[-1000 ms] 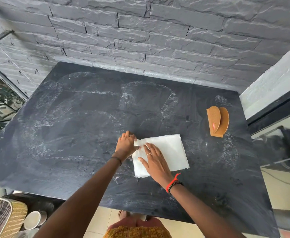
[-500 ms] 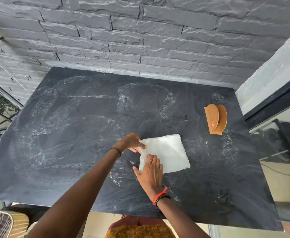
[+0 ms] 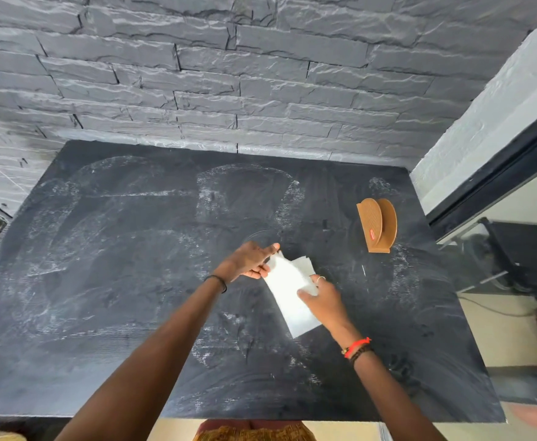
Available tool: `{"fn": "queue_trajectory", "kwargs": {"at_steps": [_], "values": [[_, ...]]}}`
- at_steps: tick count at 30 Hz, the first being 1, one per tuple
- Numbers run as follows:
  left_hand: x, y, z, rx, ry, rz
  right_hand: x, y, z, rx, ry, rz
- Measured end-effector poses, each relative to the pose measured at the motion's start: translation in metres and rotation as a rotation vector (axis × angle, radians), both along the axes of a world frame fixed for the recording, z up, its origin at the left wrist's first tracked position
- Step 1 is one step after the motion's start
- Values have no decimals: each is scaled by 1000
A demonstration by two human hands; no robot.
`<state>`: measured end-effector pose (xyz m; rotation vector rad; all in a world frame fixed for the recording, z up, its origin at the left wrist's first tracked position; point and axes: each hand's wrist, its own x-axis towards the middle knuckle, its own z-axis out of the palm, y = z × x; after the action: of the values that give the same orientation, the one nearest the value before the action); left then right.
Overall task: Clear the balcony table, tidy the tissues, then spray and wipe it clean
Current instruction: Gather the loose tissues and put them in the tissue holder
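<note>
A stack of white tissues [image 3: 288, 292] is lifted off the dark table [image 3: 117, 281] and tilted, held between both hands near the table's middle. My left hand [image 3: 248, 261] pinches its upper left corner. My right hand [image 3: 323, 302] grips its right edge, thumb on top. A brown wooden tissue holder [image 3: 377, 226] stands empty and upright to the right, apart from the hands. The tabletop shows pale smeared streaks and ring marks.
A grey stone-brick wall [image 3: 261, 90] runs along the table's far edge. A white wall and black door frame [image 3: 499, 173] close off the right side. A railing with greenery lies at the left edge.
The tissues lay flat on the table under both hands; now both hands have picked them up and turned them on end. The camera view has tilted upward toward the wall.
</note>
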<state>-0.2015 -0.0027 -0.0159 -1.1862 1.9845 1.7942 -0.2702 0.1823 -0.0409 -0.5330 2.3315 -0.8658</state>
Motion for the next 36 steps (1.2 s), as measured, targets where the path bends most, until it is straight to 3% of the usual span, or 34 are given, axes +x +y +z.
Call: {"fn": "queue_trajectory", "kwargs": {"at_steps": [4, 8, 14, 19, 23, 27, 31, 36], "values": [[-12, 14, -10, -5, 35, 137, -36, 17, -2, 17, -33, -84], [-16, 38, -30, -51, -46, 262, -55, 21, -7, 91, 40, -24], [-6, 72, -58, -90, -254, 195, -65, 17, -13, 116, 82, 41], [-13, 88, -67, -245, -267, 150, -68, 16, -18, 100, 60, 70], [-17, 96, -70, -291, -171, 211, -71, 17, -25, 88, 29, 61], [-25, 100, -76, -160, 18, 372, -75, 18, -24, 70, -25, 52], [-27, 101, -66, 162, 214, 515, -82, 28, -23, -8, -224, -4], [-41, 93, -46, 354, 367, 539, -96, 43, -9, -270, -491, -61]]}}
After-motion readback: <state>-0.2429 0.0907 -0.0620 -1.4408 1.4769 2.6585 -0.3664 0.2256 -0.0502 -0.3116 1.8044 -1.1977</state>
